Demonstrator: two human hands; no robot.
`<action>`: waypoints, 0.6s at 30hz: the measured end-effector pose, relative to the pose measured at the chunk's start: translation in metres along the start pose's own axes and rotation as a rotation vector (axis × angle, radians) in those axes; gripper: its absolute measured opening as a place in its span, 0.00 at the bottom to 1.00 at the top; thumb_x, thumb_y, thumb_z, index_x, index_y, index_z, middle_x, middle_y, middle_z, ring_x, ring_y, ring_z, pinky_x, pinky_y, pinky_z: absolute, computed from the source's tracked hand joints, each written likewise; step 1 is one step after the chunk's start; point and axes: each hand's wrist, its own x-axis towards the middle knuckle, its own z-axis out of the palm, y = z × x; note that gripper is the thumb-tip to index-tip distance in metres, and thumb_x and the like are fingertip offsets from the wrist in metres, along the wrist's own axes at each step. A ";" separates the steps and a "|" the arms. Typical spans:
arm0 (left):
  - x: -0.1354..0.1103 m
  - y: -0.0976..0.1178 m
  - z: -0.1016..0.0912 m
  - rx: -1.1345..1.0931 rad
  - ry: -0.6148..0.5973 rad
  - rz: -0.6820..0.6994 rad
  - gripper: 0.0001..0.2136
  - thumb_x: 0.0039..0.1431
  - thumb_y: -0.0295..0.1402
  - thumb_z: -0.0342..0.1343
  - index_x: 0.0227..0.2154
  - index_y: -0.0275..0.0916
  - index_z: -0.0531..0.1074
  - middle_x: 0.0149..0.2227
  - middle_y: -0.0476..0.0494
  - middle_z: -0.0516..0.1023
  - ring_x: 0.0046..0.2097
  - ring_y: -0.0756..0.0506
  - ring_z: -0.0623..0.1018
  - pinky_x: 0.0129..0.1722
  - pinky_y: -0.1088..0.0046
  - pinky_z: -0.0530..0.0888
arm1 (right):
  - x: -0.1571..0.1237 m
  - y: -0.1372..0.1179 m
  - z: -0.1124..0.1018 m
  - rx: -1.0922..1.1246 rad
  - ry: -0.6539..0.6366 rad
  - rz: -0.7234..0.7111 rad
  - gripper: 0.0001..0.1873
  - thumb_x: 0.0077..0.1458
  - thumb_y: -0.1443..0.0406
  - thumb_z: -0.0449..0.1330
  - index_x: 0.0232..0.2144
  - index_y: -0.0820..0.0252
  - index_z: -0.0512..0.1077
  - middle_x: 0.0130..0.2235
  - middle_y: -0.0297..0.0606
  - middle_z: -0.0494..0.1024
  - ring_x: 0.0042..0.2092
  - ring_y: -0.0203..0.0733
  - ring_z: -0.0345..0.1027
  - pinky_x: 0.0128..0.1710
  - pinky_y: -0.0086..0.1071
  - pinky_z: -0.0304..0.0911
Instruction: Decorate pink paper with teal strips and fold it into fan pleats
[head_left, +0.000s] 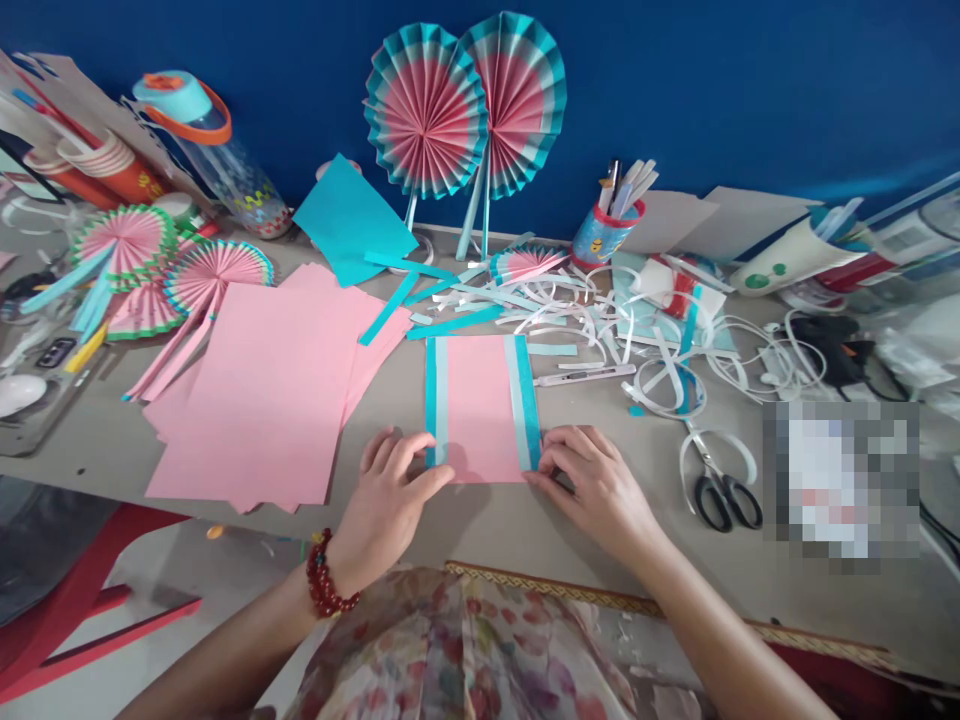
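Front and centre, the pink paper sheet (480,405) is lying flat near the table's near edge, teal strips (430,385) and pale blue strips running down its left and right sides. The left hand (386,505) is resting at the near left corner, thumb and index finger parted, the thumb reaching over the paper. Across from it, the right hand (604,490) is curling in at the near right corner, thumb and index close together; whether they're pinching or merely pressing, nobody can tell from here. The two hands are bracing opposite corners, probably holding the sheet square and flat.

Just left, the pink paper stack (281,390) is sitting within easy reach, and over on the right, the black-handled scissors (727,500) are lying handles-near, apparently handy for picking up. Beyond, a tangle of paper strips (592,305) is sprawling, and two pleated paper fans (424,110) are standing against the blue wall, one partly covering the other.

The right fingertips are hiding the corner beneath; a pixelated patch is masking something at far right, and clutter is running out of frame on the left.
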 end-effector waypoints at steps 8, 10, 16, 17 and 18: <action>0.003 0.000 -0.002 0.003 -0.015 0.053 0.21 0.59 0.14 0.45 0.45 0.45 0.72 0.51 0.41 0.66 0.51 0.43 0.69 0.63 0.43 0.61 | 0.001 0.002 -0.002 0.009 -0.045 0.009 0.11 0.63 0.58 0.58 0.30 0.57 0.68 0.40 0.39 0.72 0.43 0.46 0.64 0.43 0.39 0.58; 0.003 0.000 -0.001 -0.006 -0.012 0.052 0.20 0.59 0.14 0.45 0.44 0.45 0.72 0.52 0.41 0.65 0.51 0.43 0.69 0.63 0.43 0.61 | 0.002 0.001 -0.004 -0.001 -0.063 0.011 0.11 0.63 0.59 0.58 0.30 0.57 0.68 0.40 0.38 0.73 0.43 0.46 0.63 0.44 0.38 0.58; 0.002 -0.001 0.000 -0.006 -0.009 0.056 0.19 0.60 0.15 0.45 0.43 0.45 0.73 0.51 0.42 0.65 0.52 0.43 0.69 0.63 0.44 0.61 | 0.004 0.000 -0.005 -0.030 -0.077 0.019 0.11 0.62 0.59 0.59 0.29 0.57 0.68 0.39 0.37 0.73 0.43 0.45 0.63 0.44 0.38 0.57; 0.002 -0.001 0.000 -0.006 -0.010 0.056 0.20 0.60 0.14 0.45 0.43 0.45 0.73 0.51 0.42 0.66 0.52 0.43 0.69 0.63 0.44 0.61 | 0.004 0.001 -0.005 -0.028 -0.077 0.015 0.11 0.62 0.59 0.60 0.29 0.57 0.68 0.39 0.37 0.73 0.43 0.45 0.63 0.44 0.38 0.57; 0.002 -0.001 0.000 -0.005 -0.012 0.054 0.20 0.59 0.14 0.45 0.43 0.44 0.72 0.51 0.42 0.66 0.52 0.43 0.69 0.63 0.44 0.61 | 0.004 0.002 -0.004 -0.025 -0.077 0.011 0.11 0.62 0.59 0.60 0.29 0.57 0.68 0.39 0.37 0.73 0.43 0.45 0.63 0.44 0.38 0.57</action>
